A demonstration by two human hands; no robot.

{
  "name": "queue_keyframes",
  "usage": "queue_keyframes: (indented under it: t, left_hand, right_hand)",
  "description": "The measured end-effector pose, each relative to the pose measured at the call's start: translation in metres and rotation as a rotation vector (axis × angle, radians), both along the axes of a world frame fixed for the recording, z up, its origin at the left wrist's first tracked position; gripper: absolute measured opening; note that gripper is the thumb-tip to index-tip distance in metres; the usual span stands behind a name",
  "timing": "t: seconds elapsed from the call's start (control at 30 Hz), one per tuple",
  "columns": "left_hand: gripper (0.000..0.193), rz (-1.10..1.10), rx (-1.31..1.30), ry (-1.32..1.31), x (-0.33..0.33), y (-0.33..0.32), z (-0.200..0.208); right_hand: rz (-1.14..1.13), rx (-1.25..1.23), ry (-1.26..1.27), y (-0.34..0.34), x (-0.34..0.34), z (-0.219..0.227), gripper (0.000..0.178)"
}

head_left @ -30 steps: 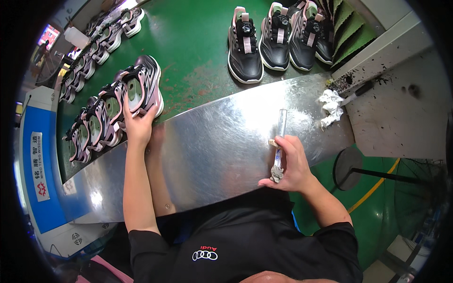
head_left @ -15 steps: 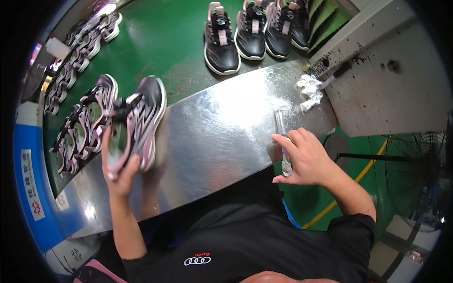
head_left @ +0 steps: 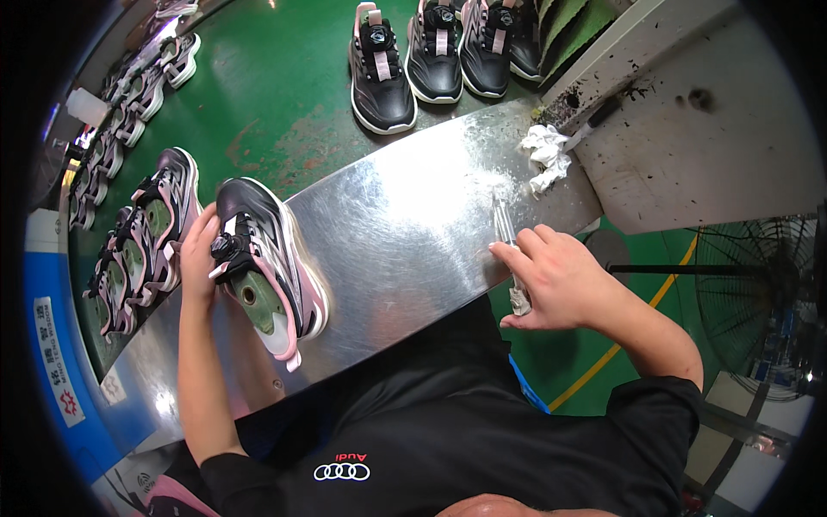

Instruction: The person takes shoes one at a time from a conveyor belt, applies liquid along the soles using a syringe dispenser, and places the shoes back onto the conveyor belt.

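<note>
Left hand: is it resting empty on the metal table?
No, the left hand grips a black and pink shoe held over the metal table.

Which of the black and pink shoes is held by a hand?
The shoe on the metal sheet, gripped by the left hand; the others lie untouched on the green belt.

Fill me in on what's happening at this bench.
A person at a shiny metal worktop grips a black and pink shoe with the left hand, the shoe resting on the metal. The right hand holds a thin metal tool against the worktop. More shoes line the green belt alongside.
</note>
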State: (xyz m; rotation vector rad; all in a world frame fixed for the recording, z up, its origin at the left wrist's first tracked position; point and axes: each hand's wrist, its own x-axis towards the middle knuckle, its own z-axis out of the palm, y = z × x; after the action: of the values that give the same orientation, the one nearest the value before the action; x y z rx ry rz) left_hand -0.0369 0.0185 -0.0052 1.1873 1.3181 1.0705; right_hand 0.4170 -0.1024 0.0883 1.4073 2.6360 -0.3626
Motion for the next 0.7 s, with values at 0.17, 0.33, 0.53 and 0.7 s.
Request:
queue_keyframes:
  t: [0.17, 0.33, 0.53, 0.7]
  left_hand:
    - [0.038, -0.161, -0.135, 0.283, 0.018, 0.028, 0.016]
    - [0.052, -0.024, 0.039, -0.149, 0.082, 0.001, 0.041]
    - [0.053, -0.134, 0.185, -0.882, 0.103, -0.043, 0.051]
    - [0.062, -0.18, 0.123, -0.837, 0.085, -0.054, 0.046]
  right_hand:
    - [-0.059, -0.098, 0.124, -0.008, 0.0, 0.004, 0.077]
    - [-0.25, -0.296, 0.616, -0.018, 0.014, 0.006, 0.099]
    - [-0.276, -0.655, 1.279, 0.0, 0.0, -0.008, 0.122]
    - [-0.108, -0.87, 1.686, 0.024, -0.062, 0.003, 0.11]
